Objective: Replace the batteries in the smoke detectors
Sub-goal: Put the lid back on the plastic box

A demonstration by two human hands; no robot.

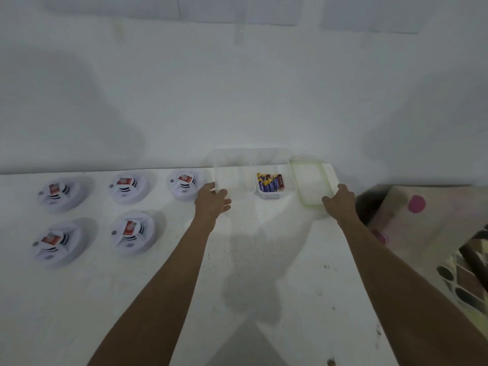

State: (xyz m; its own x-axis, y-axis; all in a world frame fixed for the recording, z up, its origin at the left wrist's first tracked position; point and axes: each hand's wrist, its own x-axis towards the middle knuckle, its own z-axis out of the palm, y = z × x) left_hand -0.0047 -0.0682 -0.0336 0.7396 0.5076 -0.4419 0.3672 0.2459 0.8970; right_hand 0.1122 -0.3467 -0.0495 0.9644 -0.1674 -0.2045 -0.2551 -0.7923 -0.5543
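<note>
A: Where are the batteries [270,182]?

B: In the right half of the clear box [232,165] at the counter's [250,273] far edge. Five smoke detectors [129,232] sit towards its left end.

A: How will they handle?

B: Probably light, hard and slick; pinch one across its middle. The detectors look like rigid plastic; grip the rim.

A: And the hands?

B: Both arms reach far forward. The left hand [212,200] touches the box's left wall, fingers loosely apart. The right hand [340,199] lies spread on the lid [309,180] beside the box, gripping nothing.
</note>
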